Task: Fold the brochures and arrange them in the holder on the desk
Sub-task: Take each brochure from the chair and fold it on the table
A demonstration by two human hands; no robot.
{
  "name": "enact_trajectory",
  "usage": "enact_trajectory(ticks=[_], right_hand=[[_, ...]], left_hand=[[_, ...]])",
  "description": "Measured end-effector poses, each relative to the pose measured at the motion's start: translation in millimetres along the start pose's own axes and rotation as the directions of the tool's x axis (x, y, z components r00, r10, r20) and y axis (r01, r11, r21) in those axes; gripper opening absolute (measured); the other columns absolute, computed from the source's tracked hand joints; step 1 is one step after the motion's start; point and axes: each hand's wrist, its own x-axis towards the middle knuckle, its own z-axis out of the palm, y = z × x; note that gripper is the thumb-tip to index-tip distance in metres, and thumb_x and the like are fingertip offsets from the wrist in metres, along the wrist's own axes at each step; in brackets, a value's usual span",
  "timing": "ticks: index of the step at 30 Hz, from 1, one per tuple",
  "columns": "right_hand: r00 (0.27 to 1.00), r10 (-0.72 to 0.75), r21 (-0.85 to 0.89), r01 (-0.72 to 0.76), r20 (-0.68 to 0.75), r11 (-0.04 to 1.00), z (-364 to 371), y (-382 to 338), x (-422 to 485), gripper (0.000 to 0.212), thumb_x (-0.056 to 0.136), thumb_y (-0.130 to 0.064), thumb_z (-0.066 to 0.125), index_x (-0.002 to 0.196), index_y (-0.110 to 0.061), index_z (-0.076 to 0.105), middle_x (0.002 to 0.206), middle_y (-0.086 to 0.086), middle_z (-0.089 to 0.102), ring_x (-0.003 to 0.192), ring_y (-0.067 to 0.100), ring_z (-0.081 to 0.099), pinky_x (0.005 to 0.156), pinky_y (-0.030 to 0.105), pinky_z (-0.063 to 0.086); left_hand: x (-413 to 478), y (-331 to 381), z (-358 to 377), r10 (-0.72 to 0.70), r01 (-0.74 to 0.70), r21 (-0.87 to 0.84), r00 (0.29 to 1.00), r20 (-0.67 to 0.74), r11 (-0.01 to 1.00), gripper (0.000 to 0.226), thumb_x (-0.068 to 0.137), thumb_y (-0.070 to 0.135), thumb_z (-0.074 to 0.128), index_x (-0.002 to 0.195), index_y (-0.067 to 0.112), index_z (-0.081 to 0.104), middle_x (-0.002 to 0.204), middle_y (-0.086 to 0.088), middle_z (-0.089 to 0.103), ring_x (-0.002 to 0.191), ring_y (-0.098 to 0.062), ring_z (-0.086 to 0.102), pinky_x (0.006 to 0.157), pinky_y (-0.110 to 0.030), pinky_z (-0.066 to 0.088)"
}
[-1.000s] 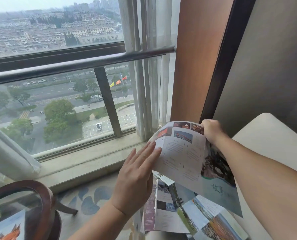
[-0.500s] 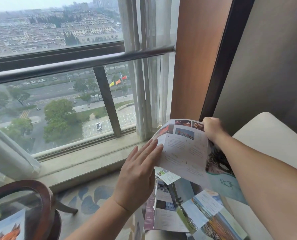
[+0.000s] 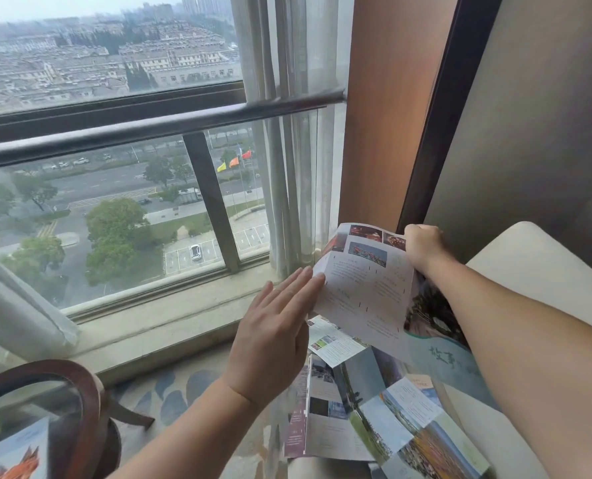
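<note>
An unfolded brochure [image 3: 367, 288] with text and photos hangs in the air over the seat, curling toward the window. My right hand [image 3: 422, 245] grips its far top corner. My left hand [image 3: 273, 337] is flat with straight fingers, its fingertips touching the brochure's left edge. Under it, several more brochures [image 3: 360, 409] lie loosely spread on a cream seat cushion [image 3: 529, 271]. No holder is visible.
A round glass side table with a wooden rim [image 3: 80, 385] stands at the bottom left, with printed cards [image 3: 14, 458] on it. A stone window sill [image 3: 170, 316], a metal rail [image 3: 149, 126] and sheer curtains [image 3: 287, 167] lie ahead. Patterned carpet covers the floor.
The brochure has risen a little and shifted slightly toward the window in my right hand. My left hand followed, staying flat against its left edge.
</note>
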Motion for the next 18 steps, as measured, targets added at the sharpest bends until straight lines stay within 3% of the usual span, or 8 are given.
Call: enact_trajectory(ticks=[7, 12, 18], right_hand=[[1.000, -0.013, -0.008, 0.013, 0.008, 1.000, -0.6, 0.4, -1.4, 0.034, 0.090, -0.022, 0.038, 0.059, -0.011, 0.048, 0.065, 0.009, 0.049, 0.061, 0.026, 0.043, 0.055, 0.032, 0.031], [0.998, 0.046, 0.074, -0.048, 0.032, 0.996, -1.1, 3.8, -4.8, 0.032, 0.076, -0.034, 0.035, 0.060, -0.011, 0.051, 0.066, 0.012, 0.054, 0.060, 0.027, 0.051, 0.055, 0.030, 0.035], [0.998, 0.056, 0.087, -0.058, 0.026, 0.995, -1.2, 2.6, -2.9, 0.032, 0.078, -0.032, 0.037, 0.060, -0.012, 0.053, 0.066, 0.011, 0.058, 0.062, 0.029, 0.055, 0.056, 0.031, 0.038]], left_hand=[[3.1, 1.4, -0.2, -0.001, 0.000, -0.010, 1.000, -0.023, 1.000, 0.045, 0.093, 0.012, 0.034, 0.132, 0.008, 0.058, 0.133, -0.010, 0.059, 0.126, -0.025, 0.054, 0.098, -0.055, 0.047], [2.9, 1.1, -2.7, 0.002, -0.001, 0.004, 0.999, -0.052, 1.000, 0.042, 0.094, 0.014, 0.035, 0.125, 0.006, 0.063, 0.129, -0.010, 0.062, 0.122, -0.026, 0.057, 0.096, -0.056, 0.049], [3.6, 3.8, -4.1, -0.001, 0.002, 0.018, 0.999, -0.046, 1.000, 0.046, 0.091, 0.012, 0.035, 0.130, 0.013, 0.060, 0.128, -0.007, 0.063, 0.121, -0.022, 0.058, 0.098, -0.054, 0.048]])
